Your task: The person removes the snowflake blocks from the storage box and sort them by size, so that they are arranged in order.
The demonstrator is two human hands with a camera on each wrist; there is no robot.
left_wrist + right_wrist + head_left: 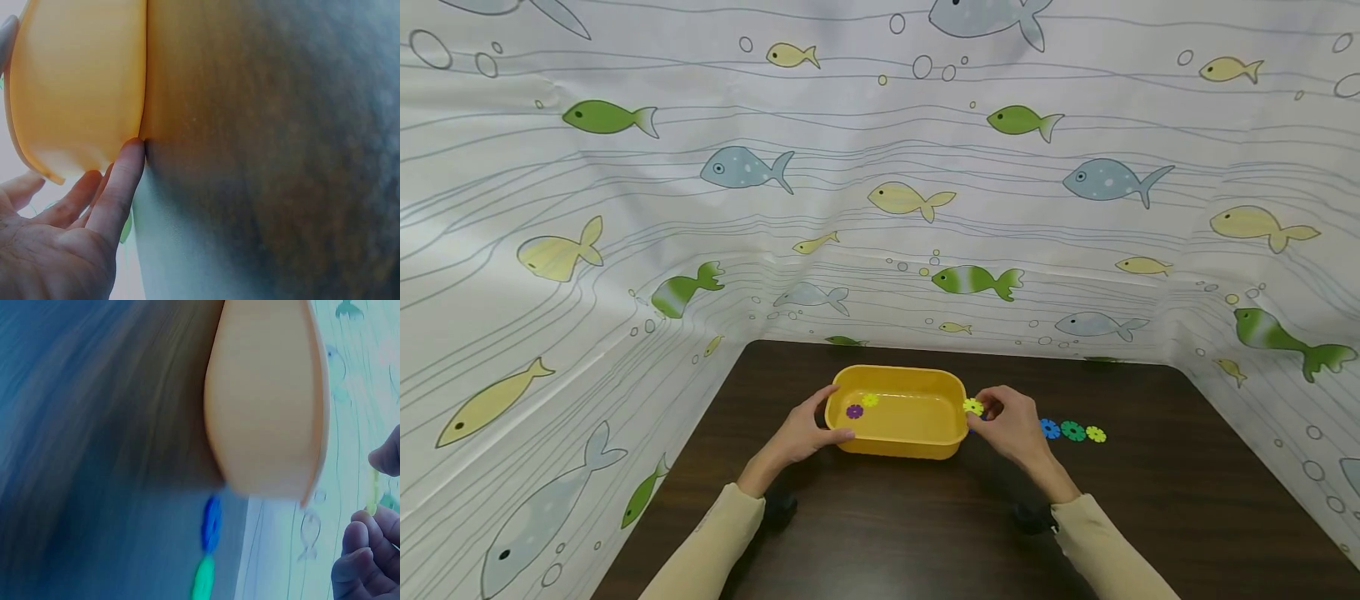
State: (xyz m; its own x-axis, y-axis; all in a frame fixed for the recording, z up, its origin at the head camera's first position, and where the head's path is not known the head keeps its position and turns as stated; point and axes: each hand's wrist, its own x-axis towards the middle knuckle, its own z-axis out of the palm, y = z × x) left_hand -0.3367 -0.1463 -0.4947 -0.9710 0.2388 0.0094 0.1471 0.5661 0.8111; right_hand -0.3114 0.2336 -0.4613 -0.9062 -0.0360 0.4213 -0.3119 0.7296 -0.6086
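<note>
A yellow plastic tub [898, 448] stands on the dark table. My left hand [805, 432] grips its left end, thumb over the front rim and fingers against the end wall; the left wrist view shows fingertips touching the tub wall [81, 81]. Inside lie a purple flower-shaped disc [854, 412] and a yellow one [870, 400]. My right hand [1011, 421] pinches another yellow flower-shaped disc [973, 407] at the tub's right rim; in the right wrist view this disc [375, 487] appears edge-on between thumb and fingers.
Right of my right hand, a blue disc [1049, 428], a green disc [1072, 430] and a yellow disc [1096, 434] lie in a row on the table [880, 517]. A fish-patterned white sheet [865, 275] rises behind the table and along its sides.
</note>
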